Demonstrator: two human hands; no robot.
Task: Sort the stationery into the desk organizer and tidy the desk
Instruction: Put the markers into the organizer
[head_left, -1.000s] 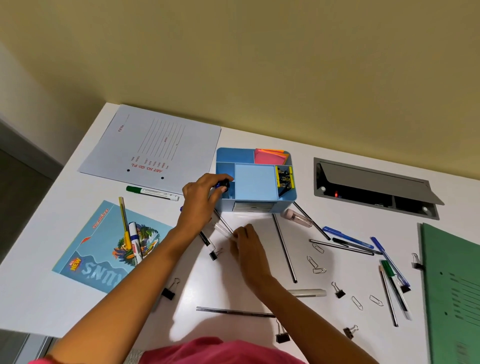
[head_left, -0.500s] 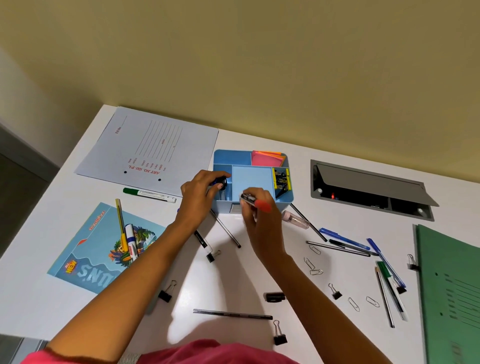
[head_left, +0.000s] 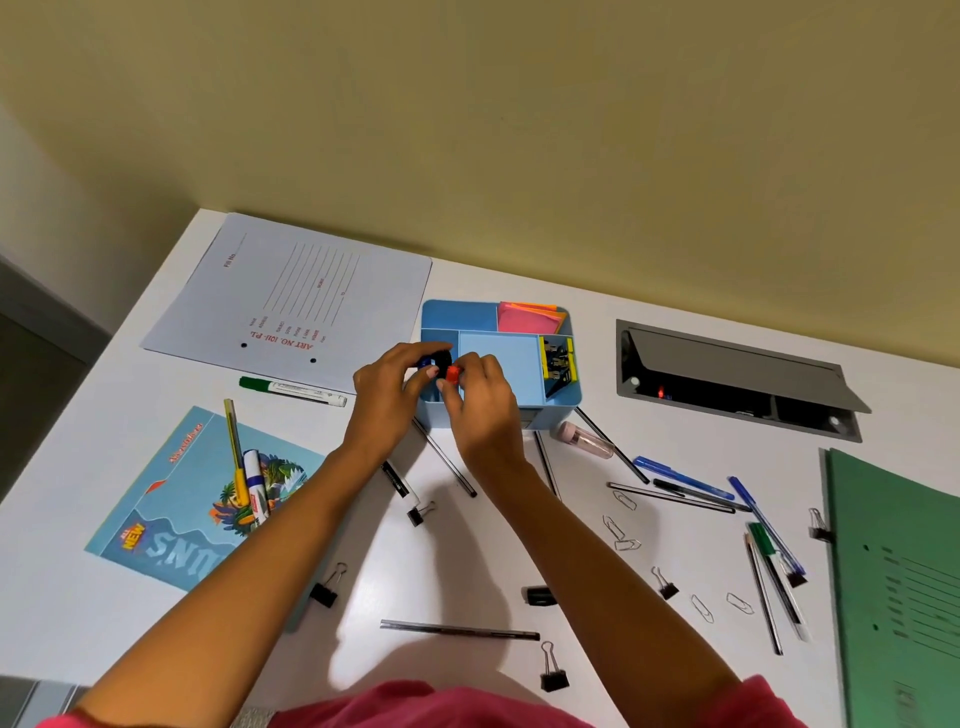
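The blue desk organizer (head_left: 451, 314) stands at the back centre of the white desk, with pink sticky notes (head_left: 524, 318) and boxed binder clips (head_left: 559, 364) in it. My left hand (head_left: 389, 400) is closed on dark-capped markers (head_left: 438, 360) standing in the organizer's front left compartment. My right hand (head_left: 485, 410) pinches a red-capped pen (head_left: 453, 374) right beside them, over the same compartment. The bodies of the pen and the markers are hidden by my fingers.
A green marker (head_left: 291, 388), pencils (head_left: 460, 630), blue pens (head_left: 685, 480), binder clips (head_left: 553, 675), paper clips (head_left: 621, 535), a black cap (head_left: 537, 596) and a pink tube (head_left: 584, 439) lie loose. A white folder (head_left: 296, 296), a blue booklet (head_left: 171, 525), a green folder (head_left: 893, 582) and an open cable hatch (head_left: 727, 379) are around.
My right hand lifted a red-capped pen from the desk and carried it up to the organizer's left compartment. My left hand stayed there, gripping the markers.
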